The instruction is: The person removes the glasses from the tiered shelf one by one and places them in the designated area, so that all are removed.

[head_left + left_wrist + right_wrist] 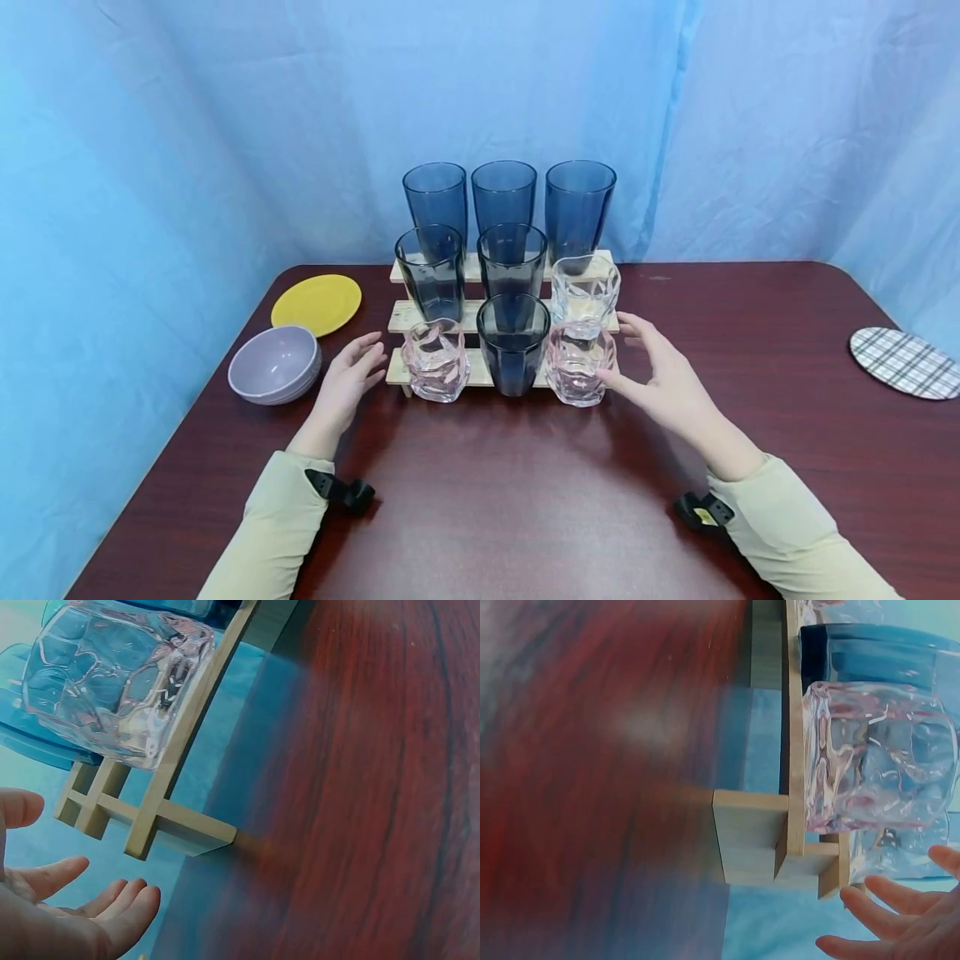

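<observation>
Both the left hand (347,379) and the right hand (667,379) hold nothing, fingers (874,913) spread, beside a wooden rack (480,372) on the bench (510,500). At its front, a dark tumbler (513,354) stands between two pink glasses (437,367); behind are two smoky tumblers (431,279) and a clear glass (583,292); rearmost, three blue tumblers (504,196).

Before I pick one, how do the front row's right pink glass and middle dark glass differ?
The pink glass is pale, the dark glass smoky blue. The pink glass has wavy walls, the dark glass smooth ones. Both stand upright on the front shelf.
</observation>
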Demonstrator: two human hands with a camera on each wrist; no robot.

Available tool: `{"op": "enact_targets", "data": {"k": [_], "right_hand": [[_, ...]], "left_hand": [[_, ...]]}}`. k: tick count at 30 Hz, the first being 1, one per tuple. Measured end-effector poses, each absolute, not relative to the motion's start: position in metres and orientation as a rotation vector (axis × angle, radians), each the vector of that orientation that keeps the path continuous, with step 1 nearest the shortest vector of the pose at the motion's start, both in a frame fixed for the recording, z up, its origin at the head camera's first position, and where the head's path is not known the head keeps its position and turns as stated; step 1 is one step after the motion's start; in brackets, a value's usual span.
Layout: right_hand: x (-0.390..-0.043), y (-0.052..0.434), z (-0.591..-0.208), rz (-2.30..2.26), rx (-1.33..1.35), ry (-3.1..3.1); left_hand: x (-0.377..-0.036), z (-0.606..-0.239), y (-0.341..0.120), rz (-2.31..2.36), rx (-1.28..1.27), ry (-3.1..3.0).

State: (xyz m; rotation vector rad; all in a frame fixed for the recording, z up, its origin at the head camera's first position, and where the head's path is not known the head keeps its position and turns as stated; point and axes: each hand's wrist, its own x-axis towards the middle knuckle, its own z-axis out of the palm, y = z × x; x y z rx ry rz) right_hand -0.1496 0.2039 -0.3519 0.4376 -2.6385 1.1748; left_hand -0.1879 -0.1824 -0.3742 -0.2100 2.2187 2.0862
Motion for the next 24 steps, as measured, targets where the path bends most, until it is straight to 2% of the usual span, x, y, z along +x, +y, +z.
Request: {"op": "enact_targets", "data": {"k": [24], "right_hand": [[-0.159,0.183,-0.363,1.128,0.487,-2.676]], "left_hand": [[-0.194,-0.399,-0.184,2.124,-0.187,1.988]]}}
